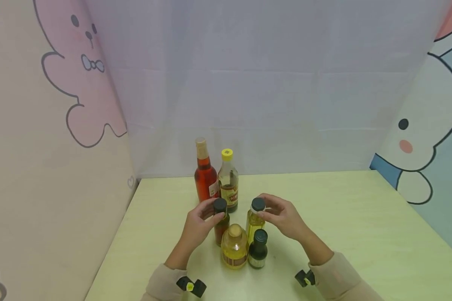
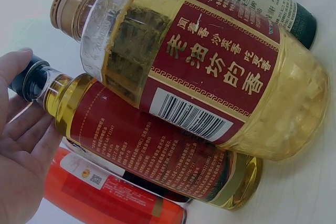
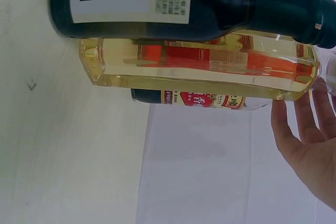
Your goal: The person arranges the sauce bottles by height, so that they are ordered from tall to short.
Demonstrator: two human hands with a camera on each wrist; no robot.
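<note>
Pale green bench (image 1: pixel 361 234) fills the lower half of the head view, with cartoon-printed walls at either side and a plain white sheet behind. Nearest the person stand two short bottles side by side: a round yellow bottle (image 1: pixel 234 247) with a tan cap, and just right of it a dark green bottle (image 1: pixel 258 250) with a black cap. Directly behind these are two black-capped bottles. The left hand (image 1: pixel 196 225) has its fingers curled round the neck and cap of the dark red bottle (image 1: pixel 221 223); that grip is closed on it, thumb and fingertips meeting at the cap. The right hand (image 1: pixel 284 217) pinches the black cap of the pale oil bottle (image 1: pixel 254 221), fingers bent round the top; its grip too is closed on the bottle. Both held bottles stand upright on the bench, close together near its middle. Farther back, touching each other, stand a tall amber-red bottle (image 1: pixel 205 173) with a tan top and a yellow-capped bottle (image 1: pixel 228 179).
</note>
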